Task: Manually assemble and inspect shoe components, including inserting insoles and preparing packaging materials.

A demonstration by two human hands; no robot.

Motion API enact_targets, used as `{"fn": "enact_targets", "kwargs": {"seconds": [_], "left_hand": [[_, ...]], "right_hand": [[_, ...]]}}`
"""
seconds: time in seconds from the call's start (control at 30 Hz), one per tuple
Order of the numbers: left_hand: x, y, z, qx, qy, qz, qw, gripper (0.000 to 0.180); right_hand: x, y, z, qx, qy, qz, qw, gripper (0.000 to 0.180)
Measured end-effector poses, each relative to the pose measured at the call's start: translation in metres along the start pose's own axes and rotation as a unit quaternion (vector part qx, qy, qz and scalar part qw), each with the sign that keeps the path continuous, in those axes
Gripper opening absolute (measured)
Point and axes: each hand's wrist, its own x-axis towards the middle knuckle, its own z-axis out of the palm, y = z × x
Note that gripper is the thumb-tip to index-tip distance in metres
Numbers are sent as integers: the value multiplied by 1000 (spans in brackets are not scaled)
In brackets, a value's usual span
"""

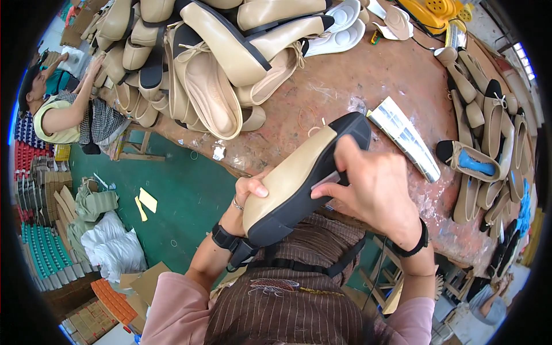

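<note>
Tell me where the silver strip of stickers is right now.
In the head view, the silver sticker strip lies flat on the brown worktable, right of centre, just beyond the right hand and the beige shoe it holds.

shoe [299, 178] — smooth matt beige leather | sole — black rubber | table [345, 98] — rough, stained

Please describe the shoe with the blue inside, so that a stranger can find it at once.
Look at the worn brown worktable, then at its right side, where beige shoes lie in a row. The shoe lies nearest the silver strip, with a black toe. Only it shows a bright blue insole.
</note>
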Motion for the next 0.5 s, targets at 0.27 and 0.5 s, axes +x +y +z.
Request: {"fn": "enact_targets", "kwargs": {"seconds": [0.27, 0.5], "left_hand": [[3, 19, 2, 81, -2, 20, 996, 78], [-13, 8, -14, 126, 107, -31, 986, 56]], "right_hand": [[10, 55, 10, 151, 153, 286, 934, 63], [-1, 15, 38, 199, 163, 242, 935, 59]]}}
